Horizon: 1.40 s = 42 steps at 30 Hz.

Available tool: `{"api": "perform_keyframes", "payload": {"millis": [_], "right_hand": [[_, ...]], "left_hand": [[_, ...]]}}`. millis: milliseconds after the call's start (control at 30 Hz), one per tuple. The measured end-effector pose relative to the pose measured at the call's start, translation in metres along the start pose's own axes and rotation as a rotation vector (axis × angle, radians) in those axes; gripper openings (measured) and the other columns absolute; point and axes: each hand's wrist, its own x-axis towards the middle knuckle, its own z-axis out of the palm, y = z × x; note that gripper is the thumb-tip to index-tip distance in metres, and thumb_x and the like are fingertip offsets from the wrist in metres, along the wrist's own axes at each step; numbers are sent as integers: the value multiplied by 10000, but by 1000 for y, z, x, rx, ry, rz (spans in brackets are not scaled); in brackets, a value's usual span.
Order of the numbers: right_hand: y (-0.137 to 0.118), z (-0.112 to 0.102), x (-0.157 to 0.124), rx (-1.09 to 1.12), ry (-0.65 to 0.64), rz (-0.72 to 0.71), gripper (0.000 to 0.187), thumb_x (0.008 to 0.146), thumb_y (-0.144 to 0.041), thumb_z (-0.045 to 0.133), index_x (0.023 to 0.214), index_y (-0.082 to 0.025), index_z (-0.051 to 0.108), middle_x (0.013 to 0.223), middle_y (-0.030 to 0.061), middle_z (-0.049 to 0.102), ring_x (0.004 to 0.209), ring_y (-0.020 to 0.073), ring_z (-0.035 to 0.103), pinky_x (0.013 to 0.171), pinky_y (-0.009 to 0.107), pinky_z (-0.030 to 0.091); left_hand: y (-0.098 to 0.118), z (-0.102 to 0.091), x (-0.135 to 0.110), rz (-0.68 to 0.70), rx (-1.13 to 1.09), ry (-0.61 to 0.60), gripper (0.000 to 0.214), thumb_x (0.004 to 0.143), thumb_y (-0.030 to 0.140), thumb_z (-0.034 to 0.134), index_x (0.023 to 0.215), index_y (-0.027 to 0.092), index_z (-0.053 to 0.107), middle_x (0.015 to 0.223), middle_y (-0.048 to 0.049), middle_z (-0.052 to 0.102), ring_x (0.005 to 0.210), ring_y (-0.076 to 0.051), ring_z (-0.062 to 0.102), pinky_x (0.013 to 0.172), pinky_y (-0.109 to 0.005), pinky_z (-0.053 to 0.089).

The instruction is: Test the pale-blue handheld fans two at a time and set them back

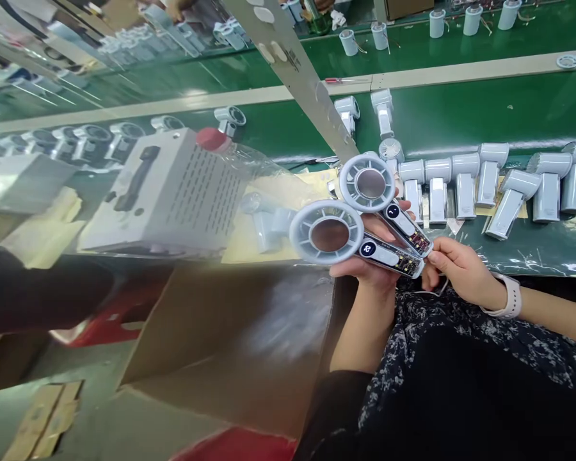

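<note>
Closest to the camera is a dark cloth top with small white flowers (pixel 441 358), and both bare arms reach out from it. The left hand (pixel 365 272) lies palm up with its fingers curled, and it holds 2 pale grey plastic hand fans (pixel 326 232) with round heads, one lying across the other. Each fan has a small round dark screen (pixel 367 250) on its handle. The ends of the handles are open, and a green circuit board (pixel 415 242) shows inside. The right hand (pixel 461 269) comes in from the side with a white watch (pixel 511 298) on its wrist. Its fingers and thumb are pressed together on the ends of the fan handles, close to a thin white wire (pixel 429 292). Below the hands is an open brown cardboard box (pixel 230 333). Just past the fans, a row of pale grey fan bodies (pixel 463 189) stands on a long green work belt (pixel 489 115). To the left is a white printed carton (pixel 163 192) with a clear plastic bottle with a red cap (pixel 212 139) on it. Another person's dark sleeve (pixel 38 294) shows at the left. Far off are more small grey fan parts (pixel 379 35).
</note>
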Motion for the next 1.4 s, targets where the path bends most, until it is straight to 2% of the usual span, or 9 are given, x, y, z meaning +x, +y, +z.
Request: {"api": "perform_keyframes", "payload": {"millis": [200,267,333,400,500,667,833,1067,1400], "right_hand": [[2,-23,11,-275,116,-203,531,1095,-680,461,823,-232,542,1141,127,718,1053,278,681,962,458,538],[5,-28,16,-298,241,-231,464,1083,-667,508,974,-230,622,1416,161,642,1356,333,590,1185,545,439],[5,-32,21,-257,233,-218,474,1073,-663,537,1278,-248,635,1588,159,536,1521,346,467,1291,587,339],[4,-36,24,-154,41,-188,581,1047,-687,571,1439,-259,590,1562,152,572,1491,350,510,1265,590,403],[0,-40,25,3,-150,-145,629,957,-675,728,1400,-237,639,1362,133,697,1269,324,664,1138,540,546],[5,-36,22,236,-27,-56,679,919,-548,828,1451,-239,541,1281,108,692,929,209,702,912,422,639],[11,-38,16,296,14,-17,558,949,-524,780,1354,-242,520,1234,98,698,939,199,702,898,395,623],[15,-43,10,246,58,0,685,890,-594,828,1346,-259,440,1224,102,687,954,222,718,875,413,611],[11,-36,9,357,57,101,702,885,-525,836,1389,-262,424,1263,106,675,948,214,712,875,406,631]], "left_hand": [[4,1,5,177,-125,-33,700,750,975,603,757,275,597,1096,-70,752,1244,-350,700,1078,-534,599],[4,-2,2,148,-109,-91,547,772,831,719,815,288,668,1096,-58,765,1266,-343,698,1124,-518,570],[3,-10,-6,111,-30,-171,472,765,737,797,876,283,734,1037,-68,781,1195,-345,728,1085,-504,589],[1,-22,-14,59,93,-246,493,698,636,926,985,262,780,1019,-72,793,1115,-340,751,1025,-481,612],[-3,-39,-19,-50,198,-260,643,625,488,1030,1158,238,770,1128,-80,792,1114,-311,745,1024,-437,607],[-10,-36,-16,-155,14,-135,546,866,779,725,1042,262,724,912,-24,705,799,-196,694,946,-429,636],[-6,-22,-31,-229,-46,-327,566,798,426,933,1224,294,585,927,28,650,801,-162,693,832,-356,619],[-7,-22,-36,-219,13,-358,529,889,477,850,1234,269,506,967,23,682,753,-171,743,788,-381,642],[-3,-24,-38,-264,-34,-408,684,821,525,915,1328,292,520,1055,0,707,777,-172,759,827,-393,654]]}}
